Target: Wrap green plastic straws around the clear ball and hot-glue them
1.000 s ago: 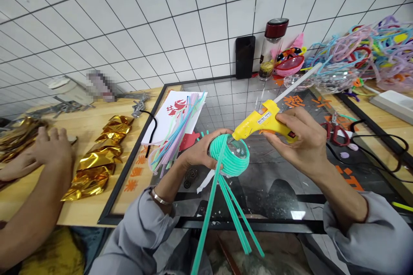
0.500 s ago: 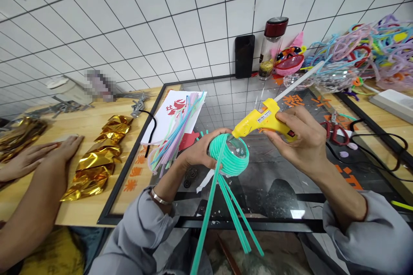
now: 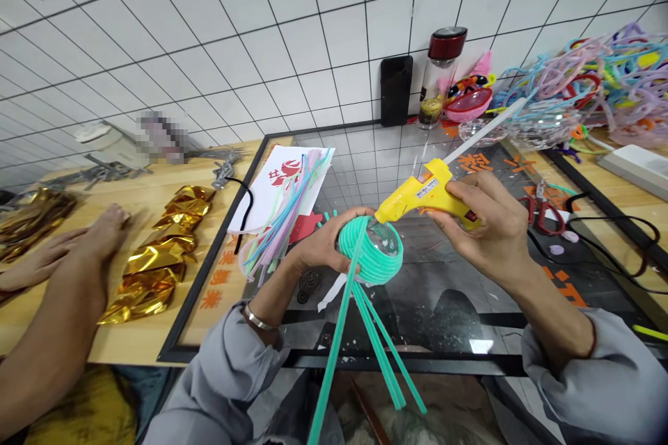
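Observation:
My left hand (image 3: 326, 243) is closed around a clear rounded plastic piece (image 3: 385, 239) wrapped in rows of green pipe cleaner (image 3: 378, 268). One long green strand slants down past my thumb, and several more green stems (image 3: 378, 348) hang below the piece. My right hand (image 3: 488, 226) grips a yellow hot glue gun (image 3: 417, 195) by its handle. A white glue stick (image 3: 488, 128) juts out of the gun's back. The nozzle is at the upper rim of the wrapped piece, beside the green rows; whether it touches cannot be made out.
Pastel pipe cleaners (image 3: 292, 208) lie on white paper at left, near gold foil (image 3: 156, 257). A co-worker's hands (image 3: 99, 236) rest at far left. A phone (image 3: 395, 90) and glass bottle (image 3: 438, 83) stand by the wall. Red scissors (image 3: 545, 212), a black cord and tangled pipe cleaners (image 3: 584, 83) are at right.
My hands, the glue gun and the wrapped piece look almost still. At far left, the co-worker's hands have shifted slightly.

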`<state>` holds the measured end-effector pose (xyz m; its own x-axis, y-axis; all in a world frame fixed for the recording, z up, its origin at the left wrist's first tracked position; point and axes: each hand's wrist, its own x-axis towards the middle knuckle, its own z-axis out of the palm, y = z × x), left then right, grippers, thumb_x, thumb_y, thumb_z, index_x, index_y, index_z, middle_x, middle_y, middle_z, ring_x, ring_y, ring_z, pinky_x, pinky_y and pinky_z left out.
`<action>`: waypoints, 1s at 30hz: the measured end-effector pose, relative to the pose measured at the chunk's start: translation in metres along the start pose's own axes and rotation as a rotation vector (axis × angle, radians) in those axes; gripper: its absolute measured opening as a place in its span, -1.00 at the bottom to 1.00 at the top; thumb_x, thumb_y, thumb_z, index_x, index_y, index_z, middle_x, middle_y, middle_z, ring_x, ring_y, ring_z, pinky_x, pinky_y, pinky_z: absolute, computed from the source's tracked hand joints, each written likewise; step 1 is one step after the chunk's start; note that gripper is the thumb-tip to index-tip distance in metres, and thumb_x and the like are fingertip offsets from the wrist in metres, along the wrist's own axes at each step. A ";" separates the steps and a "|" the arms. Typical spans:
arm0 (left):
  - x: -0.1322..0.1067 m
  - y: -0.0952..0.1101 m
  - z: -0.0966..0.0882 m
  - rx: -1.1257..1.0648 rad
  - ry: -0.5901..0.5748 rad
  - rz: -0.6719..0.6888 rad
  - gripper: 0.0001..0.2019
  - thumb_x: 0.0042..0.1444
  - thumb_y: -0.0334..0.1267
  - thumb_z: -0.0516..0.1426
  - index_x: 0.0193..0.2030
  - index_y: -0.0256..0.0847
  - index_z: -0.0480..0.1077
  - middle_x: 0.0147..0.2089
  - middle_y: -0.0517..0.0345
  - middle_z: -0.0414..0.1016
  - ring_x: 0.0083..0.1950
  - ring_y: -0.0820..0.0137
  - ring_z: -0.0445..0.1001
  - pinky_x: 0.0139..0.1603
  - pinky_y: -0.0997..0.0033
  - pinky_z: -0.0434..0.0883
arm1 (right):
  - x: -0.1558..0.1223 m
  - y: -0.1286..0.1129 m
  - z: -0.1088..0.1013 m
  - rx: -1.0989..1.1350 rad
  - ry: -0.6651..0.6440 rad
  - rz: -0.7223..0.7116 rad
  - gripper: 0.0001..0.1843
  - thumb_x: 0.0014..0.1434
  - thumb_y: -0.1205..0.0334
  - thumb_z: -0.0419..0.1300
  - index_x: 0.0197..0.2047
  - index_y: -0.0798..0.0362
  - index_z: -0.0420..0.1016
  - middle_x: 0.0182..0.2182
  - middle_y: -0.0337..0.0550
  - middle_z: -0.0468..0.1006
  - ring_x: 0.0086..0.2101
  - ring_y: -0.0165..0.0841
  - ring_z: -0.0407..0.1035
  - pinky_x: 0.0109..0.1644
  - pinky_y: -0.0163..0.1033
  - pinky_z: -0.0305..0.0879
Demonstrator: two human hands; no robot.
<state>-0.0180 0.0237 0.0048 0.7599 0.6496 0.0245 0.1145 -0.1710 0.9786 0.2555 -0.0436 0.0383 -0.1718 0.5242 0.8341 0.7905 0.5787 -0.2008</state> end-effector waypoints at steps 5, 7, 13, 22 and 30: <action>0.001 0.000 0.000 -0.008 -0.026 0.010 -0.02 -0.40 -0.02 0.46 0.24 -0.21 0.30 0.21 -0.09 0.42 0.20 -0.01 0.40 0.26 0.06 0.33 | 0.000 -0.001 -0.002 0.028 -0.026 0.021 -0.79 0.24 0.19 0.28 -0.06 -0.04 0.43 -0.32 -0.13 0.48 -0.30 -0.23 0.42 -0.26 -0.11 0.40; 0.001 0.000 -0.001 -0.011 -0.023 0.016 -0.03 -0.40 -0.02 0.46 0.24 -0.20 0.30 0.21 -0.08 0.41 0.21 -0.01 0.39 0.28 0.05 0.32 | 0.000 -0.001 -0.002 0.030 -0.038 0.045 -0.80 0.24 0.16 0.28 -0.07 -0.05 0.44 -0.32 -0.13 0.48 -0.30 -0.23 0.42 -0.26 -0.10 0.40; 0.001 0.000 0.000 0.026 -0.011 0.013 -0.01 -0.43 -0.02 0.47 0.23 -0.22 0.30 0.23 -0.09 0.40 0.25 -0.06 0.37 0.33 0.01 0.28 | -0.003 0.001 0.002 -0.025 -0.024 0.092 -0.81 0.25 0.10 0.25 -0.09 -0.06 0.45 -0.31 -0.10 0.49 -0.30 -0.20 0.43 -0.26 -0.06 0.42; 0.000 -0.001 0.000 0.033 -0.019 -0.015 0.01 -0.40 -0.01 0.47 0.26 -0.23 0.26 0.25 -0.13 0.37 0.24 -0.05 0.37 0.30 0.02 0.30 | -0.003 0.002 0.004 -0.033 0.013 0.041 -0.81 0.24 0.21 0.27 -0.08 -0.03 0.45 -0.31 -0.10 0.47 -0.31 -0.22 0.40 -0.32 -0.11 0.37; 0.001 -0.003 -0.001 0.021 -0.023 -0.004 0.02 -0.41 -0.02 0.48 0.27 -0.24 0.26 0.25 -0.13 0.38 0.23 -0.04 0.38 0.28 0.02 0.31 | -0.003 0.001 0.004 -0.054 0.007 0.041 -0.79 0.24 0.21 0.26 -0.05 -0.05 0.44 -0.31 -0.12 0.46 -0.33 -0.23 0.40 -0.34 -0.13 0.37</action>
<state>-0.0183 0.0251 0.0020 0.7739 0.6331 0.0157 0.1311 -0.1844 0.9741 0.2545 -0.0418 0.0333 -0.1353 0.5423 0.8292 0.8272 0.5225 -0.2068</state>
